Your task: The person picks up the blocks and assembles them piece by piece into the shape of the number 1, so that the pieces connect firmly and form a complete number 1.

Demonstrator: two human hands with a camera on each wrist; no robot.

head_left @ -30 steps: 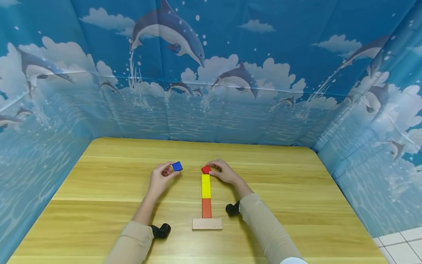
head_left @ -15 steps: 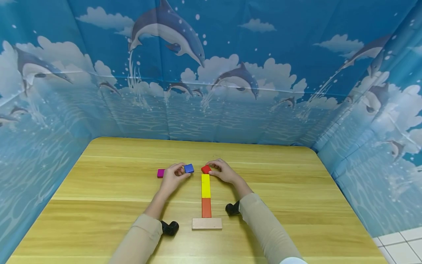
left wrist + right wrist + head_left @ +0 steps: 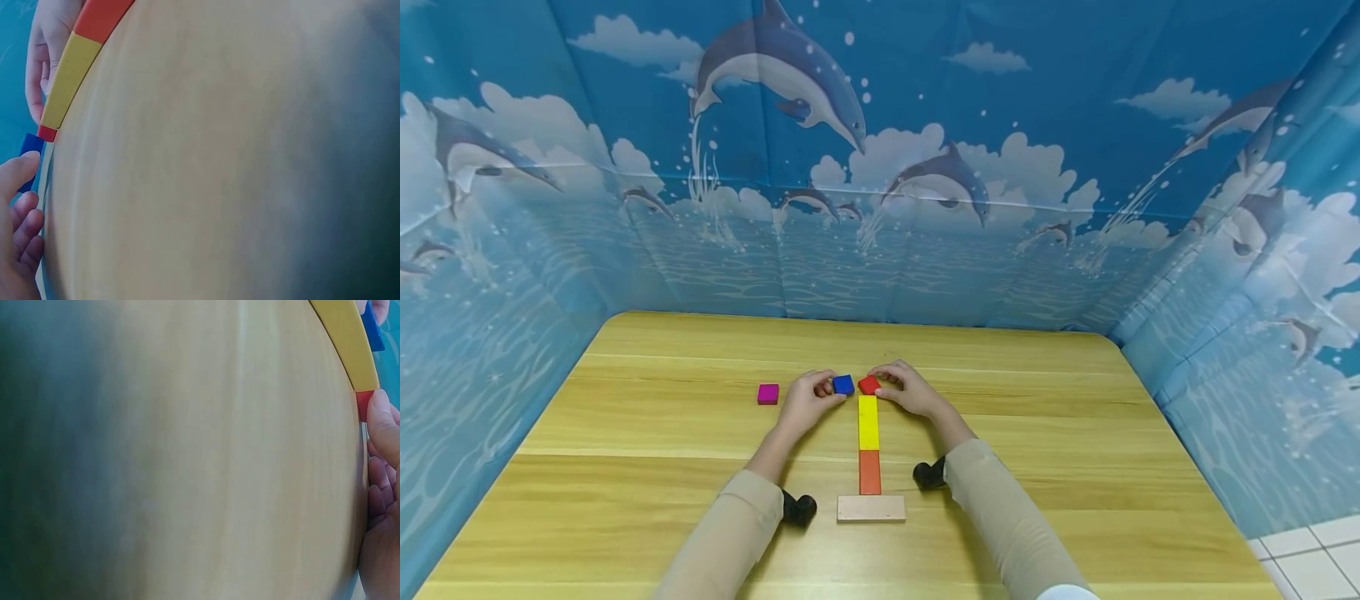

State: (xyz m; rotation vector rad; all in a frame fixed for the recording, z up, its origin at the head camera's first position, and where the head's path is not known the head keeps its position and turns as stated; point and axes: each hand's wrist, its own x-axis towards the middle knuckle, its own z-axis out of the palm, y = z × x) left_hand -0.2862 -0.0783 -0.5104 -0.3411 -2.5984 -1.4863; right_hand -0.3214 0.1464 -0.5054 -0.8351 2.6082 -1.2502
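Note:
My left hand (image 3: 807, 402) pinches a blue block (image 3: 843, 384) between thumb and fingers, just left of a small red block (image 3: 868, 385). My right hand (image 3: 912, 391) pinches that red block, which lies slightly turned at the far end of a yellow block (image 3: 868, 422). In the left wrist view the left thumb lies over the blue block (image 3: 31, 145). The right wrist view has the right thumb against the red block (image 3: 365, 405). Below the yellow block, an orange-red block (image 3: 869, 472) continues the line down to a crosswise pale wooden block (image 3: 871, 508).
A magenta block (image 3: 767, 394) lies on the wooden table (image 3: 1037, 392), left of the left hand. Black wrist mounts (image 3: 799, 509) stick out inward from both sleeves. A blue dolphin-print curtain (image 3: 880, 250) surrounds the table's back and sides.
The left hand has moved right with the blue block, close to the red one. The magenta block, hidden earlier behind that hand, has come into sight. The right hand has stayed put.

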